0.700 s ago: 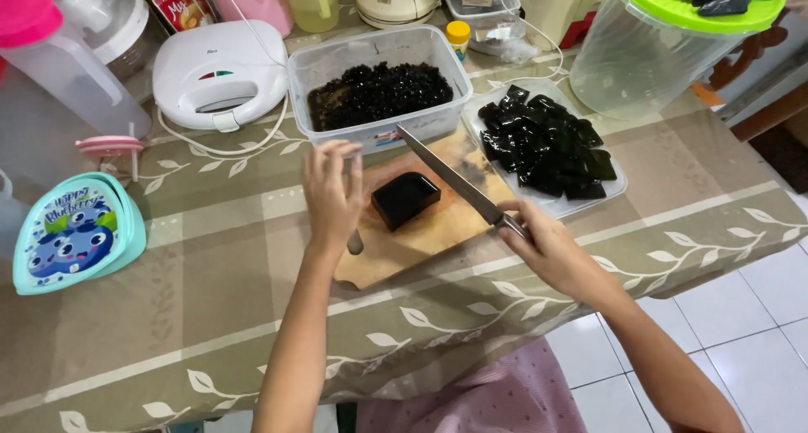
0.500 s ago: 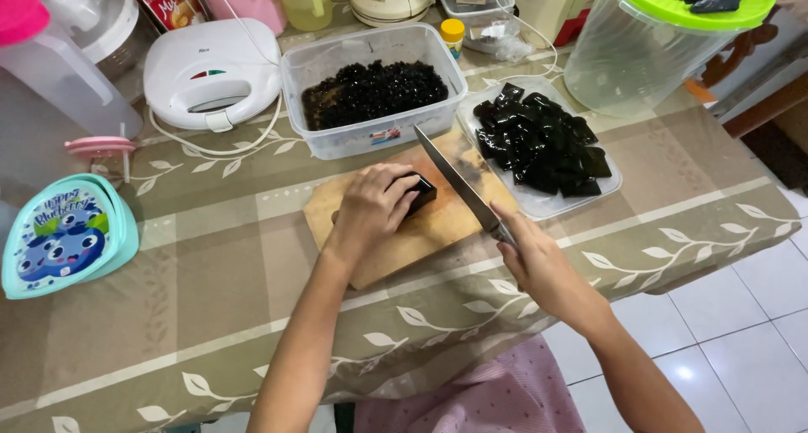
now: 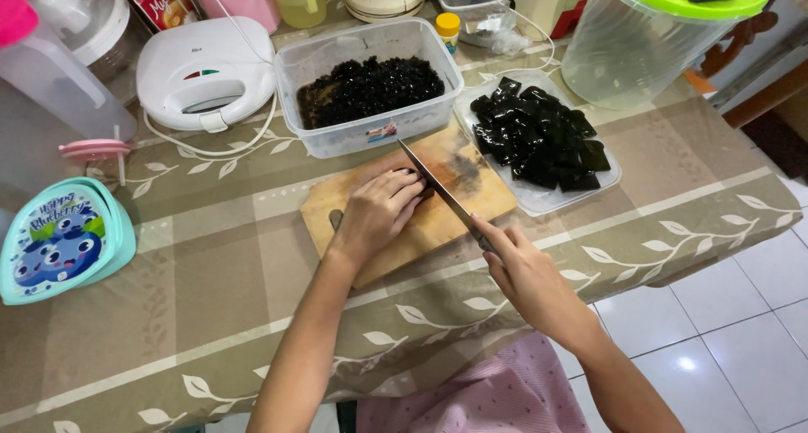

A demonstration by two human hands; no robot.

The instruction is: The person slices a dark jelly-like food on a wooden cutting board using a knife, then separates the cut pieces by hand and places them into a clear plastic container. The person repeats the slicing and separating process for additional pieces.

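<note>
A: What's the biggest thing here?

B: The table [image 3: 210,273], under a beige cloth with a leaf pattern. At its far right stands a big clear jar [image 3: 648,46] with a green lid.

A: And in the middle?

B: A clear tub [image 3: 370,138] with small dark jelly bits, and right of it a flat tray [image 3: 606,180] piled with bigger black jelly slabs. A white sandwich maker [image 3: 202,75] sits left of the tub, its cord trailing on the cloth. At the left edge lies a teal lid [image 3: 59,239] with a cartoon print, a clear jug [image 3: 50,79] behind it.

A: Where's the work?

B: On the board [image 3: 438,223], wooden, just in front of the tub and touching the tray's near corner.

A: The hands?

B: The left hand [image 3: 379,210] lies palm down on the board, fingers curled over a dark jelly block [image 3: 427,194], which is nearly hidden under the fingertips; only a sliver shows. The right hand [image 3: 526,269] is closed around the handle of a knife [image 3: 433,185], forefinger along the top. The blade runs slantwise up and left, right beside the left fingertips, its tip near the tub.

A: Is the blade in the block?

B: I can't tell; the fingers cover it.
</note>
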